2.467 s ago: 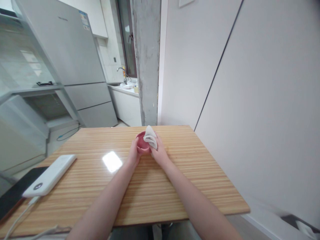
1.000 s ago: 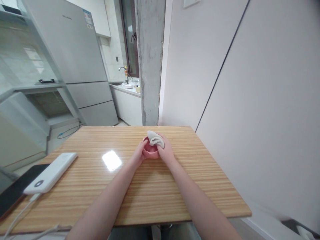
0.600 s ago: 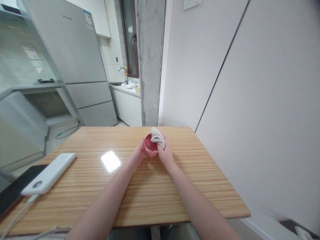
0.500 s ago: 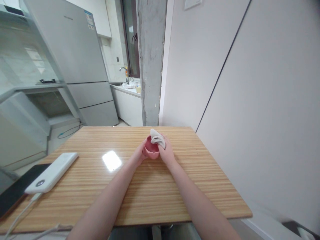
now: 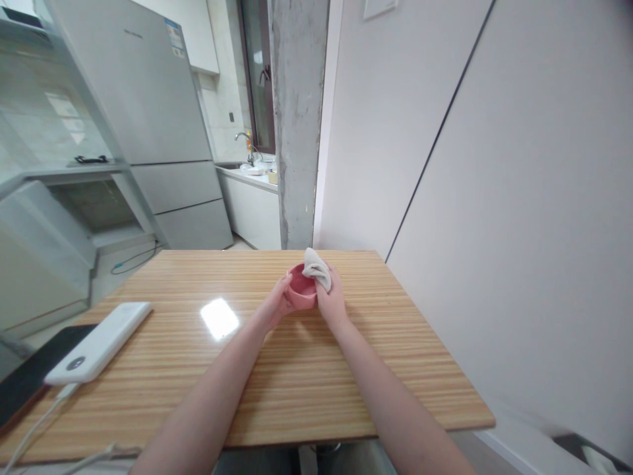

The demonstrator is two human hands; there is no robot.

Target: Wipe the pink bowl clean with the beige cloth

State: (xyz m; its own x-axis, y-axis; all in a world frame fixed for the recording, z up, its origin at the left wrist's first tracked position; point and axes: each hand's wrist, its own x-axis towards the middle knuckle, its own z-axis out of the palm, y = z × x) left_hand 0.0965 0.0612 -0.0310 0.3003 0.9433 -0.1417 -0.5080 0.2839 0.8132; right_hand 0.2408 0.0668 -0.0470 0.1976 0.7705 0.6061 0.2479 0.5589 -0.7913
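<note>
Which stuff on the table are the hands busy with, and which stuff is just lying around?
In use:
- pink bowl, gripped by the left hand
- white cloth, held at the bowl's rim by the right hand

Just lying there:
- white power bank with its cable
- black phone

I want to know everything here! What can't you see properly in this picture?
Head view, the only one:
- Pink bowl: its base and near side are hidden by the left hand and right hand.
- Inside the bowl: partly covered by the white cloth.
- Black device: cut off by the left edge, under the white power bank.
</note>
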